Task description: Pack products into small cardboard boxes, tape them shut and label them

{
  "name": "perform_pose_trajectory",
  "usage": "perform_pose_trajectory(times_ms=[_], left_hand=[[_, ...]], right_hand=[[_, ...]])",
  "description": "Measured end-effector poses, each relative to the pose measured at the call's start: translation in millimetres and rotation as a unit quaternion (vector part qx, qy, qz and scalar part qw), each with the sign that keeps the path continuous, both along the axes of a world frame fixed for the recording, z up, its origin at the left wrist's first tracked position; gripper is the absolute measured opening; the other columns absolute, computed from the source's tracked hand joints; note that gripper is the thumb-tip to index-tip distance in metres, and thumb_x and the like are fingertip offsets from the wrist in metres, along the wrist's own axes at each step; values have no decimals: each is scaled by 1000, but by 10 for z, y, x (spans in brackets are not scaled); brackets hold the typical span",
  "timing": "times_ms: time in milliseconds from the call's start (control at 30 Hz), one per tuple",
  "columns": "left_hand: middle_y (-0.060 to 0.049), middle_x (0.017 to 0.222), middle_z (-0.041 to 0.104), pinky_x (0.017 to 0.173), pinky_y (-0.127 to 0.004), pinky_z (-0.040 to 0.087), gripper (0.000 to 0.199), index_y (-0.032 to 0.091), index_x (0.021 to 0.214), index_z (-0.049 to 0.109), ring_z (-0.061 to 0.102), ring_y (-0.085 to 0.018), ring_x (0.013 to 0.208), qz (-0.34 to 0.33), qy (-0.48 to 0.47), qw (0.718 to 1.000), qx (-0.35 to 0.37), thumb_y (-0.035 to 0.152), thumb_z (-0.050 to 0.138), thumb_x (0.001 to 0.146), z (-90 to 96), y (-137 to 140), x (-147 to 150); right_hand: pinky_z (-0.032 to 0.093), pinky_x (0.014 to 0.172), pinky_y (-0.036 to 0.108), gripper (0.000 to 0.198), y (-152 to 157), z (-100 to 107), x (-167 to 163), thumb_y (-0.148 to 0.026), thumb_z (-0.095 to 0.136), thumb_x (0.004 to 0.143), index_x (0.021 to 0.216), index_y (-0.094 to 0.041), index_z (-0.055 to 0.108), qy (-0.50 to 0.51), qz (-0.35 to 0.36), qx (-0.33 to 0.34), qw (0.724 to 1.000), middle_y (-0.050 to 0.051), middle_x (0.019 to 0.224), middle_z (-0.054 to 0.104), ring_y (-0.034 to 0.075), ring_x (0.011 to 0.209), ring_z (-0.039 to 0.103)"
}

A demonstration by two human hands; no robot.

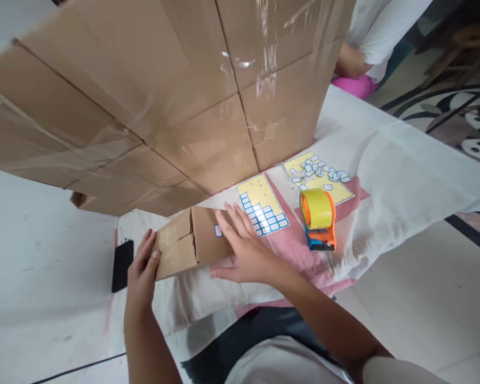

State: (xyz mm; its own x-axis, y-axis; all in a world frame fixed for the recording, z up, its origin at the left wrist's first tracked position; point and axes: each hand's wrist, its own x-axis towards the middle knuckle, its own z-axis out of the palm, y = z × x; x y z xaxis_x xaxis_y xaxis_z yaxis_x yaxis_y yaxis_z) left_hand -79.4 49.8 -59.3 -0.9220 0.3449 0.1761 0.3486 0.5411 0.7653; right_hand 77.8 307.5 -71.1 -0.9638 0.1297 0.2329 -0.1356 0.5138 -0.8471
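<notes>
While the left hand (pixel 142 266) gripped, the right hand (pixel 248 256) spread over a cardboard box (pixel 176 245)

The left thumb and fingers held the box's left end; the right fingers lay wide on its right part, beside a small label (pixel 218 230). The box was over the near side of a pale cloth (pixel 396 165), before a tall wall of taped cartons (pixel 200 117). To the right stood a tape dispenser (pixel 319 220).
</notes>
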Motion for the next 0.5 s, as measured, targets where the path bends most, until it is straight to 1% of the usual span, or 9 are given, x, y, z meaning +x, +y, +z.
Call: perform_pose_trajectory(times_ms=[33,67,100,167,233,300,400,433,500], left_hand=[[-2,159,45,128,-45,22,48,30,137,62,37,-27,149,-3,-3,1000,5,49,60,92,-13,-35,-15],[-2,159,45,128,-46,21,50,30,137,61,37,-27,149,-4,-6,1000,8,50,60,92,-21,-67,-28],[-2,159,46,128,-47,20,51,31,138,61,36,-28,150,-5,-10,1000,10,51,60,92,-25,-95,-39],[1,160,45,129,-48,16,51,34,138,60,34,-28,151,-13,-23,1000,12,53,59,91,-30,-129,-55],[4,161,42,129,-50,11,49,38,134,63,30,-28,153,-37,-41,998,18,55,62,88,-43,-125,-61],[7,163,38,129,-53,12,50,41,129,66,29,-32,153,-51,-77,994,60,60,63,84,-84,-74,-57],[5,162,40,123,-61,27,60,40,123,69,36,-40,148,-16,-177,965,192,74,62,74,-227,81,-55],[3,161,42,121,-62,32,64,38,119,71,38,-42,146,-4,-201,954,224,78,62,70,-294,148,-58],[-1,160,45,118,-62,36,66,33,110,74,41,-44,145,2,-218,946,242,80,65,64,-439,293,-58]], right_hand=[[5,124,63,127,21,44,-115,-58,82,71,164,-27,0,2,31,35,999,14,169,6,39,155,0],[2,123,64,131,28,78,-215,-59,83,70,164,-27,-2,7,55,58,997,16,168,6,40,155,0],[4,123,64,132,21,99,-289,-60,83,68,164,-27,-3,13,71,71,995,17,166,9,41,154,3],[13,123,61,137,-11,99,-339,-59,85,63,163,-28,-2,26,77,74,994,19,160,17,41,151,13],[21,122,58,141,-34,55,-242,-57,88,56,163,-30,2,30,63,65,995,18,154,21,41,148,18],[26,121,55,144,-11,-4,-1,-56,90,52,163,-31,2,13,47,40,998,17,154,18,42,149,17],[33,119,50,148,154,-75,617,-55,87,55,162,-28,-12,-41,19,-41,998,17,162,9,41,153,17],[32,120,51,146,249,-92,887,-56,85,60,161,-28,-16,-57,-3,-62,996,16,165,5,41,154,17],[25,122,58,136,497,-112,1501,-61,77,69,161,-28,-18,-56,-65,-64,994,12,171,-3,44,156,4]])
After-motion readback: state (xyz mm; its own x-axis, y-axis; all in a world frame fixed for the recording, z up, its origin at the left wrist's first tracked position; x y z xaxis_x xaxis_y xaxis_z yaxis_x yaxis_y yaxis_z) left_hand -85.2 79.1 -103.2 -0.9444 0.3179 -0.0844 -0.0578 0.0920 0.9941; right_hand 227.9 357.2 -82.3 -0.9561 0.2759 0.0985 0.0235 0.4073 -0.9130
